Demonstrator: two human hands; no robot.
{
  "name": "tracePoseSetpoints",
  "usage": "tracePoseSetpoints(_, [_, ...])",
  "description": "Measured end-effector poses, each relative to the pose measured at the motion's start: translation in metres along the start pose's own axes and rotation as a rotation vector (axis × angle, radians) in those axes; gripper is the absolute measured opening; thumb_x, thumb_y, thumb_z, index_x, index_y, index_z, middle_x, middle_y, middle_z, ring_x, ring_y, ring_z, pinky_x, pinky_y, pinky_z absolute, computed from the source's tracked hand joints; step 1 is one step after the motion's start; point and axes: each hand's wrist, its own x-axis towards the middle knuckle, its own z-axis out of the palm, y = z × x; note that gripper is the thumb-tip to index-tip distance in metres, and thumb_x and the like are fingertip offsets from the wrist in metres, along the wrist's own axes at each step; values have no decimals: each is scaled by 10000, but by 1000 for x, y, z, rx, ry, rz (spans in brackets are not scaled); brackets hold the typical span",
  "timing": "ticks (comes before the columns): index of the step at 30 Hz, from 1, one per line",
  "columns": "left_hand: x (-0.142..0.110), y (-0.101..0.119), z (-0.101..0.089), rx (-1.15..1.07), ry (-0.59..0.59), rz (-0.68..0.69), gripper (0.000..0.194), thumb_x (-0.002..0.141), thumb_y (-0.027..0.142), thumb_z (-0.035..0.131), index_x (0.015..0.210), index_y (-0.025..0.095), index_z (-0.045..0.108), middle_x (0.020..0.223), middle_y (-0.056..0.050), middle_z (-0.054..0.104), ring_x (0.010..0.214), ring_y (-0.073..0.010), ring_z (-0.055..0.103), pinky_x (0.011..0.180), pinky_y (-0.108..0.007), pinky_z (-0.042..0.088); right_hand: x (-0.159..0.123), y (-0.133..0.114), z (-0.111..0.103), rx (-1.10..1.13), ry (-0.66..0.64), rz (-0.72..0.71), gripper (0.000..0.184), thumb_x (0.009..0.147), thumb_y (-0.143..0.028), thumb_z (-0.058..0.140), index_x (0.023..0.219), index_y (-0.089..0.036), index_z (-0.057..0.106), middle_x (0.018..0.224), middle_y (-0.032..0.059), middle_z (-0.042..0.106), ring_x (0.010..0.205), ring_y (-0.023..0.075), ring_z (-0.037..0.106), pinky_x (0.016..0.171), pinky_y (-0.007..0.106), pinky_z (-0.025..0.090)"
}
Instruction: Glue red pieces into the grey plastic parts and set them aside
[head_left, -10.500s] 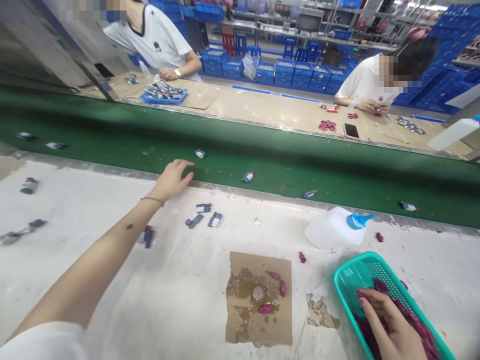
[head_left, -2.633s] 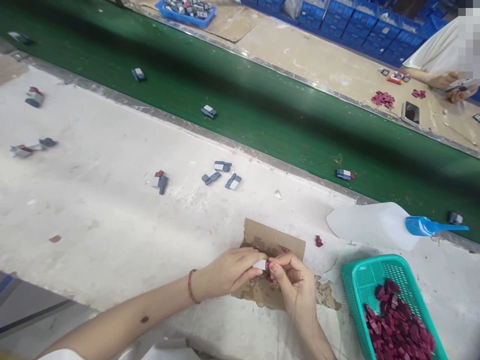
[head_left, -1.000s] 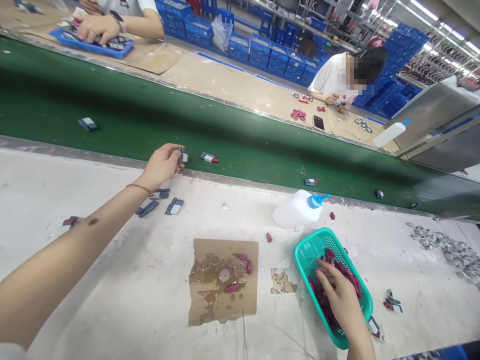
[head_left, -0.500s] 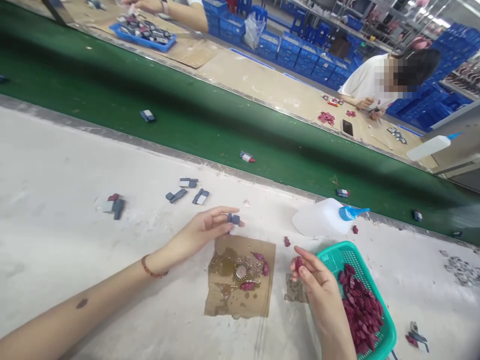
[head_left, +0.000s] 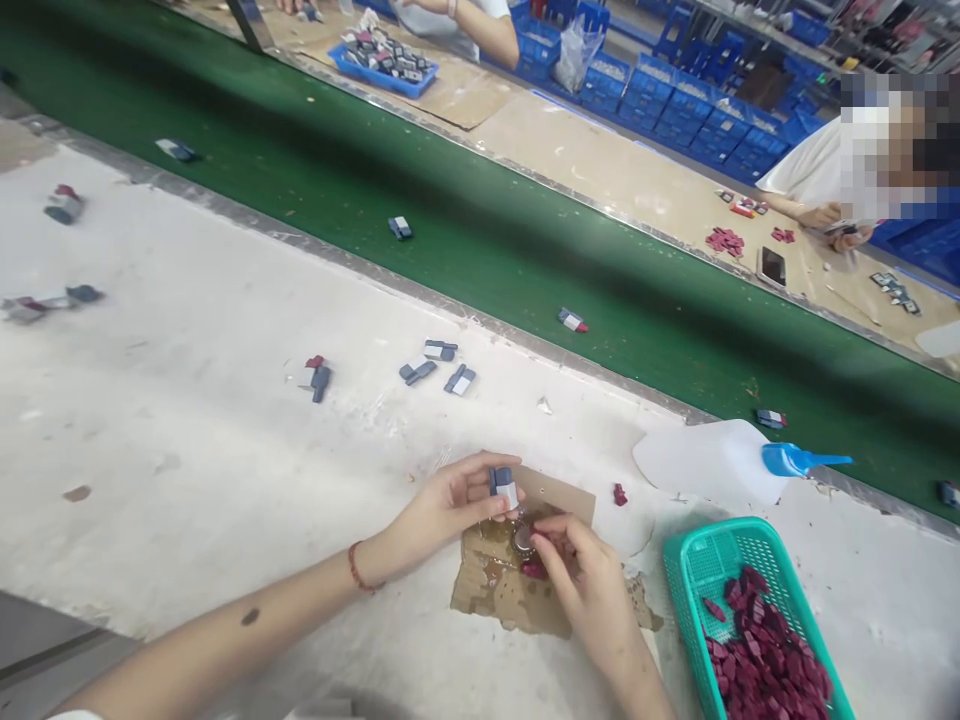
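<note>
One blue-grey and white piece (head_left: 504, 488) sits in the left hand (head_left: 450, 497), pinched between thumb and fingers above one square of stained cardboard (head_left: 480, 590) on the worktop (head_left: 225, 420). The right hand (head_left: 589, 572) is drawn narrow, thumb and forefinger closed on one small dark red piece (head_left: 535, 538), mostly covered by the fingertips, right beside the one round cap (head_left: 523, 541) on the cardboard. At least one more red piece (head_left: 534, 569) lies on the cardboard just below those fingertips. To the right stands one green basket (head_left: 677, 575) with a heap of red pieces (head_left: 772, 650), too many to count; one loose red piece (head_left: 619, 494) lies between the cardboard and a single white bottle (head_left: 709, 462) with a blue nozzle. Beyond the hands, three blue-grey and white pieces (head_left: 440, 351) lie close together, with one red-tipped piece (head_left: 319, 380) to their left. The green belt (head_left: 480, 235) carries five pieces clearly seen, plus a dark shape at its left edge. Across it are one blue tray (head_left: 375, 74) of heaped pieces, one phone (head_left: 772, 267) and a co-worker's two hands (head_left: 836, 226).
</note>
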Motion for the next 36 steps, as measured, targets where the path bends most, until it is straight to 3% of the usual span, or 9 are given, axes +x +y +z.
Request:
tracePoseSetpoints(6, [1, 0, -3, -72, 36, -58, 494, 705, 377, 830, 1134, 197, 665, 992, -65, 713, 876, -196, 677, 787, -301, 521, 2, 10, 8, -222, -2, -176, 369, 1024, -392, 376, 799, -234, 624, 697, 39, 666, 635, 192, 641, 582, 287, 489])
tracePoseSetpoints(10, [0, 1, -4, -83, 55, -46, 480, 672, 311, 856, 1107, 193, 690, 931, -50, 723, 890, -177, 650, 819, -283, 507, 0, 9, 7, -280, -36, -169, 389, 1036, -386, 337, 800, -234, 606, 692, 36, 654, 637, 192, 637, 569, 285, 473])
tracePoseSetpoints(13, [0, 2, -5, -85, 42, -51, 472, 662, 324, 859, 1090, 196, 705, 945, -52, 717, 831, -159, 632, 740, -258, 504, 0, 6, 6, -273, -104, -185, 372, 1038, -366, 340, 824, -221, 607, 687, 33, 652, 633, 184, 639, 568, 278, 480])
tracePoseSetpoints(18, [0, -1, -6, -29, 43, -123, 390, 649, 376, 861, 953, 167, 738, 824, -39, 699, 705, -140, 608, 685, -259, 501, 1, 5, 9, -220, -39, -172, 346, 1031, -346, 362, 831, -222, 615, 709, 45, 664, 650, 188, 638, 586, 289, 488])
tracePoseSetpoints(21, [-1, -4, -5, -68, 26, -141, 379, 620, 366, 881, 903, 172, 721, 822, -27, 708, 711, -138, 627, 706, -264, 519, 0, 6, 7, -96, -27, -51, 295, 998, -349, 448, 802, -220, 626, 710, 41, 675, 644, 182, 629, 588, 284, 482])
tracePoseSetpoints(24, [-1, -10, -3, -89, 30, -84, 383, 598, 371, 893, 856, 160, 704, 860, -42, 725, 772, -157, 656, 735, -272, 538, -2, 6, 3, 196, 2, 115, 285, 938, -428, 548, 794, -206, 654, 656, 27, 677, 582, 162, 616, 539, 260, 481])
tracePoseSetpoints(27, [-2, -19, -2, -11, 62, -7, 389, 618, 393, 878, 867, 144, 711, 893, -77, 736, 739, -158, 657, 678, -264, 546, 0, 4, 0, 485, 114, 247, 368, 846, -544, 636, 772, -185, 663, 534, 0, 621, 472, 139, 561, 450, 238, 450])
tracePoseSetpoints(31, [-6, -27, 3, 119, 71, 66, 351, 655, 385, 849, 886, 144, 739, 915, -97, 734, 725, -168, 664, 638, -263, 564, 5, -1, 3, 616, 208, 283, 421, 765, -596, 702, 729, -178, 664, 474, -18, 577, 425, 120, 510, 427, 229, 435])
tracePoseSetpoints(36, [-10, -21, 9, 246, 72, 107, 226, 698, 317, 805, 859, 162, 767, 865, -76, 706, 727, -177, 668, 623, -262, 586, 3, -5, 11, 629, 203, 262, 403, 789, -579, 690, 736, -180, 666, 502, -10, 587, 457, 125, 526, 461, 237, 453])
